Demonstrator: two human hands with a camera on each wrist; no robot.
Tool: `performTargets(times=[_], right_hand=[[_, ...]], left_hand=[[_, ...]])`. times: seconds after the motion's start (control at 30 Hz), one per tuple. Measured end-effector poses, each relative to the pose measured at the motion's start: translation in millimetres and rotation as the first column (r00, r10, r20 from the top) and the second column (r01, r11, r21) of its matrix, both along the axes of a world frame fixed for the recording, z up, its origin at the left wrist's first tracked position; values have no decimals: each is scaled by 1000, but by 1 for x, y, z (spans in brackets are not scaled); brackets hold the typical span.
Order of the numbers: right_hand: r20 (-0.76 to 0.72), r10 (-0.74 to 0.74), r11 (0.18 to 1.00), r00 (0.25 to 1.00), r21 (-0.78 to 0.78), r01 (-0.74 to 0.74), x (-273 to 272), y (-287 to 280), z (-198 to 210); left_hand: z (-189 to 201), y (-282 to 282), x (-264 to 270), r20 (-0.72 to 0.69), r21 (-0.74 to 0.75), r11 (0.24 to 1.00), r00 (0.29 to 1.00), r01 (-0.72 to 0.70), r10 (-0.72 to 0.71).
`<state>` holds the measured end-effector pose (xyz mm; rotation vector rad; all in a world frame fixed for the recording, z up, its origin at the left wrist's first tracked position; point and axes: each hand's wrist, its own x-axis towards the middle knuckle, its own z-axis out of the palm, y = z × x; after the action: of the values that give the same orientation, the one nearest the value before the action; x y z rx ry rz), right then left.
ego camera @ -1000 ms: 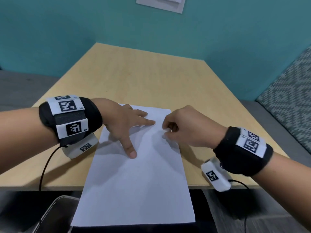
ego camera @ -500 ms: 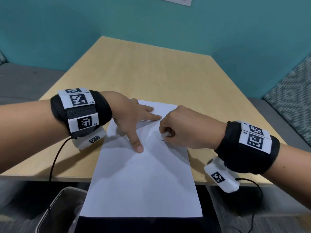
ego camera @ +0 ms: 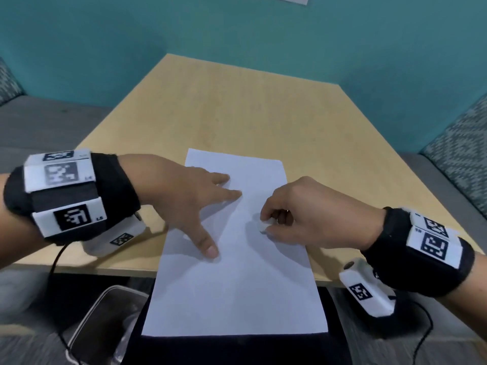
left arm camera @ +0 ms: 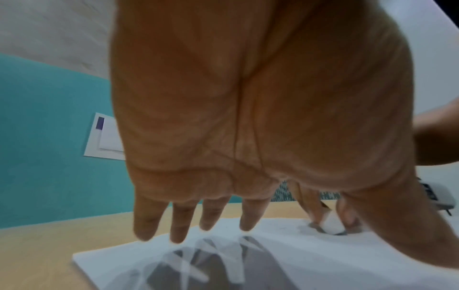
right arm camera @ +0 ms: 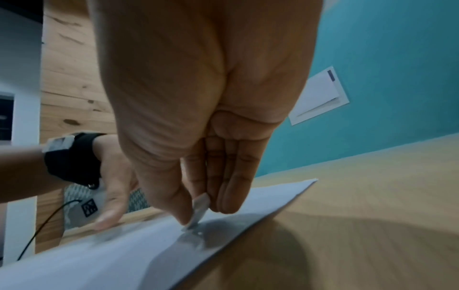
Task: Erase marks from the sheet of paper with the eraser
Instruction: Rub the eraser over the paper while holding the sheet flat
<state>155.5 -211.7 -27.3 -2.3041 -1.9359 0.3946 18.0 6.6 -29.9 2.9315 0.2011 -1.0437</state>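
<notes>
The left hand (ego camera: 184, 196) lies flat with its fingers (left arm camera: 149, 221) spread wide and straight — thumb out to the side. The right hand (ego camera: 303, 217) is curled, thumb and fingertips (right arm camera: 226, 198) pinched together — both wrists wear black bands.

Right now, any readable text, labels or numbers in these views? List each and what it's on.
"L5": white tag on the left wristband, beside its black square code; the tag above carries a similar small code, too blurred to read.
Right wristband: tags show only square codes; the small print is too blurred.
Sheet of paper: no writing legible.
Wall card: a dark stripe, no readable text.
</notes>
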Motion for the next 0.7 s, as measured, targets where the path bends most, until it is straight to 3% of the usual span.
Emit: performTargets(times=[0.27,0.4,0.6,0.7], right_hand=[[81,-3,999,997,38,0,2,43,-4],[-66,62,995,996,-75,-67,0,37,2],[26,52,999,998,6,-52,2,36,-3],[-4,79,993,997,-88,-79,-3,26,1]], left_hand=[[-6,0,-1,38,66,996,998,55,-58],[-7,0,-1,46,56,997,997,57,-59],[-8,2,-1,37,60,997,998,55,-58],[-7,1,-2,27,73,996,998,57,-59]])
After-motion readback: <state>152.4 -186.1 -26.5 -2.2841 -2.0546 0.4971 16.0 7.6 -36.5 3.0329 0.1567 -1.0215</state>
